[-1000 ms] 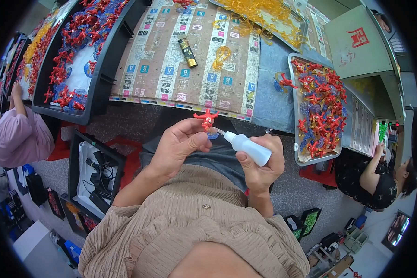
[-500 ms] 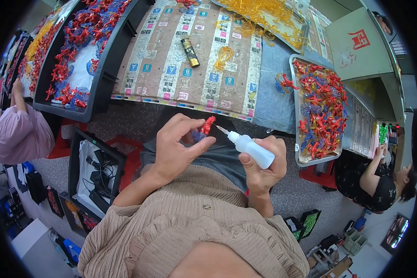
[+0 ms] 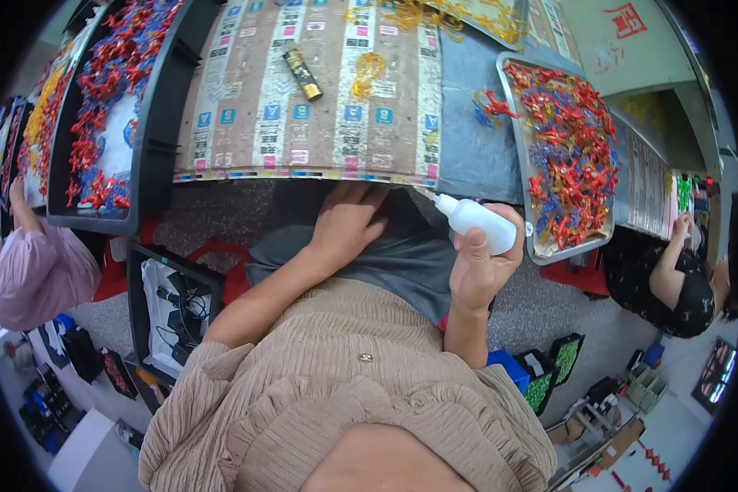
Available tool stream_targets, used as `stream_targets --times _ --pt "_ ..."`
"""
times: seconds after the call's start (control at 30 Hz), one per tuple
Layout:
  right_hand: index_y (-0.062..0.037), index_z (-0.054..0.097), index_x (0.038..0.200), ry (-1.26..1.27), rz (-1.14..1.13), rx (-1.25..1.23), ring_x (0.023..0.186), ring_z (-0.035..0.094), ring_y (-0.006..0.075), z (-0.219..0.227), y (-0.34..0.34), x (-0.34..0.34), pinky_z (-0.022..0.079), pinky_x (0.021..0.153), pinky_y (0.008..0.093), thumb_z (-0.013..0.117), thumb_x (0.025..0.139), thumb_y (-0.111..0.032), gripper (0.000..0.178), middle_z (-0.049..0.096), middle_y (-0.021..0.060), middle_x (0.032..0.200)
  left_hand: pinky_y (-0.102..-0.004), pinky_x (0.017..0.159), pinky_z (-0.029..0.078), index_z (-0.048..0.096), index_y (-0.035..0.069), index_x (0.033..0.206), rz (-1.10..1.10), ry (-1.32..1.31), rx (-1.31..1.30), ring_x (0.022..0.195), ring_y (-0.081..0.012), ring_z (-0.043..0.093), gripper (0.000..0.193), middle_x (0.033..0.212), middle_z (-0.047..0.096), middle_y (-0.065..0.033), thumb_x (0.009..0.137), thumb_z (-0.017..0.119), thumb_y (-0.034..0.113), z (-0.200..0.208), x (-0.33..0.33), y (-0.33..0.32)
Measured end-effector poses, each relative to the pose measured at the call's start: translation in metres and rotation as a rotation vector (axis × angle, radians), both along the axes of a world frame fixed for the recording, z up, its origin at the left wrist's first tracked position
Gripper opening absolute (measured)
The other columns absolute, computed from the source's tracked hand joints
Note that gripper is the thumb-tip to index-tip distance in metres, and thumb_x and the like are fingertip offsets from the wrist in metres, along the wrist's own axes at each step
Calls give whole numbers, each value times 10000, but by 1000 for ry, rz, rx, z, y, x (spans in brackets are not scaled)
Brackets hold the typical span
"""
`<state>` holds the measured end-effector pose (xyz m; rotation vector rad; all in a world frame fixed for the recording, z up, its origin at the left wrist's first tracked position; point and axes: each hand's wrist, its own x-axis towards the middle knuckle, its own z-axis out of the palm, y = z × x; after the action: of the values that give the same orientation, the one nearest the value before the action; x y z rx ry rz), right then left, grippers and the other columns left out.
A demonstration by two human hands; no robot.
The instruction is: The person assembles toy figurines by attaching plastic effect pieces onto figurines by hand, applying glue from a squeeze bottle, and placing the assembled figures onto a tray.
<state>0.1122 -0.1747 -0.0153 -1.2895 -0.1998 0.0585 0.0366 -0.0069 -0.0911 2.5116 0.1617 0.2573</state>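
Note:
My right hand (image 3: pixel 477 275) grips a white squeeze bottle (image 3: pixel 482 225), tilted with its thin nozzle pointing up and left toward the table's front edge. Over my lap, my left hand (image 3: pixel 346 221) reaches in at the table's edge. Its fingertips are hidden there, so whatever they may hold cannot be seen. On the table ahead lie a black and gold cylinder (image 3: pixel 302 75) and a loop of yellow cord (image 3: pixel 368 75).
A black tray (image 3: pixel 143 123) of red and blue plastic figures stands at left, a metal tray (image 3: pixel 517 148) of similar pieces at right. One loose figure (image 3: pixel 495 107) lies beside it. A bin (image 3: pixel 141 328) with black cables sits low at left. People sit on both sides.
My left hand has moved to the table's edge, and the red and blue figure it held is out of sight. The bottle has shifted right and up, away from that hand.

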Motion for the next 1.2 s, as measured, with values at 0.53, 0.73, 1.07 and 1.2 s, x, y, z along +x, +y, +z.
stream_targets --times 0.53,0.73,1.07,1.2 --pt "-8 517 1098 97 104 271 677 541 119 18 0 9 417 502 234 757 797 -184 424 565 78 920 -360 878 466 636 67 1117 -151 157 -156 1011 -317 582 347 1092 612 -143 773 633 21 16 1 18" --pt "-3 516 1098 101 138 287 659 533 112 20 4 13 413 501 237 749 807 -192 418 578 77 904 -308 811 508 593 45 1162 54 114 -909 961 -188 613 408 1098 626 -111 768 684 -8 85 -30 34" --pt "-4 513 1100 172 236 374 645 528 124 24 19 18 410 517 245 723 829 -200 394 582 90 896 -282 800 538 342 60 1352 170 -197 -1784 978 -203 615 498 1272 514 -240 933 570 203 104 -26 55" --pt "-5 508 1098 203 211 386 649 531 130 26 25 21 415 518 250 724 829 -209 400 578 86 899 -295 801 553 359 104 1349 123 -168 -2072 988 -204 621 451 1277 514 -227 961 502 285 104 -11 48"
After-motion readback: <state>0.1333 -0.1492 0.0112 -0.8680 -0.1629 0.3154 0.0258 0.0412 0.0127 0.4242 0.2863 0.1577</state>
